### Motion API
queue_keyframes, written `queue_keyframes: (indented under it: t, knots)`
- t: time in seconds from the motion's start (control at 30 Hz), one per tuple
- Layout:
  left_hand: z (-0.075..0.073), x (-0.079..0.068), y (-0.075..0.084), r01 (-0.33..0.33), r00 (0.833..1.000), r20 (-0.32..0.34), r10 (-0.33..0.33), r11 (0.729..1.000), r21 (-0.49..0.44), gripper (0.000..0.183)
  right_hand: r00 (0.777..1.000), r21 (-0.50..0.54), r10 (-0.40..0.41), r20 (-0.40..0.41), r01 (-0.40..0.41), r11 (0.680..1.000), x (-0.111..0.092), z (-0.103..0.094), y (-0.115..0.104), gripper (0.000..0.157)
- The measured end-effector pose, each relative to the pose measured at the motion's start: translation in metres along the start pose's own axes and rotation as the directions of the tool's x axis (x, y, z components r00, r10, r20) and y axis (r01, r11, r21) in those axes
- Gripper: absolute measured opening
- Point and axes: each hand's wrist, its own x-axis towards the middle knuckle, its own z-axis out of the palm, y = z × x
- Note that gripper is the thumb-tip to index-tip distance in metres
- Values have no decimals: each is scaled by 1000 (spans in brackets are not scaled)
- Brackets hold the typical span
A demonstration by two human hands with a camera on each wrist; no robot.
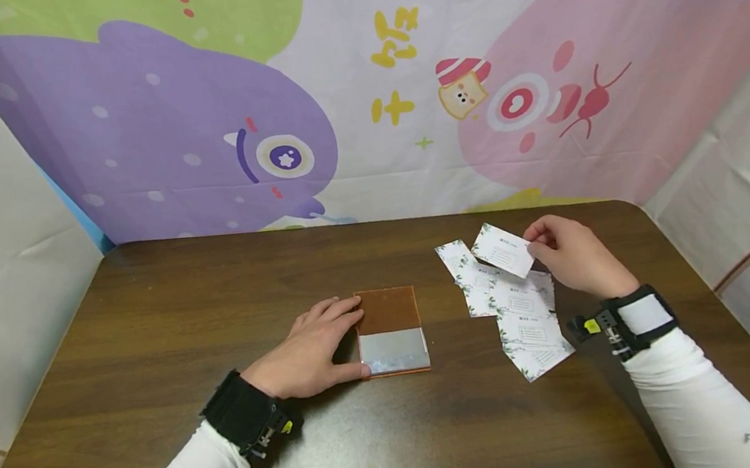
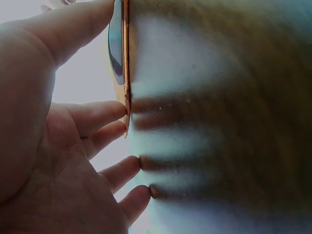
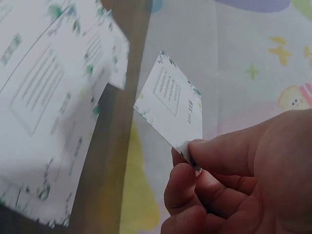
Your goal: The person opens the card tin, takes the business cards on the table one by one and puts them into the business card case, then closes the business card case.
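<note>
My right hand (image 1: 575, 257) pinches a white business card (image 1: 503, 249) by one corner between thumb and fingers. In the right wrist view the lifted card (image 3: 170, 95) shows printed lines and green leaf decoration at its corners. Below it in the head view, several similar cards (image 1: 528, 332) lie in an overlapping spread. To the left, my left hand (image 1: 308, 353) rests with spread fingers on the table and at the left edge of a flat brown card holder (image 1: 387, 310). A silvery panel covers the holder's lower half. Its thin edge (image 2: 127, 97) meets my fingertips in the left wrist view.
The dark wooden table (image 1: 152, 352) carries the holder and the cards. Behind its far edge hangs a cartoon-printed cloth (image 1: 376, 180). White sheets stand at the left side (image 1: 6, 230) and the right side (image 1: 749, 168).
</note>
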Motion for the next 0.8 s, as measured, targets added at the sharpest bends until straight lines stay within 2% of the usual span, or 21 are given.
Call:
queue_keyframes:
  t: [0.5, 0.8]
  knots:
    - [0, 0, 0, 4, 1000, 5, -4, 1000, -2, 84, 999, 83, -19, 33, 16, 996, 5, 10, -31, 17]
    - [-1, 0, 1, 8, 1000, 3, -8, 1000, 0, 85, 996, 127, -53, 71, 44, 991, 13, 24, -44, 13]
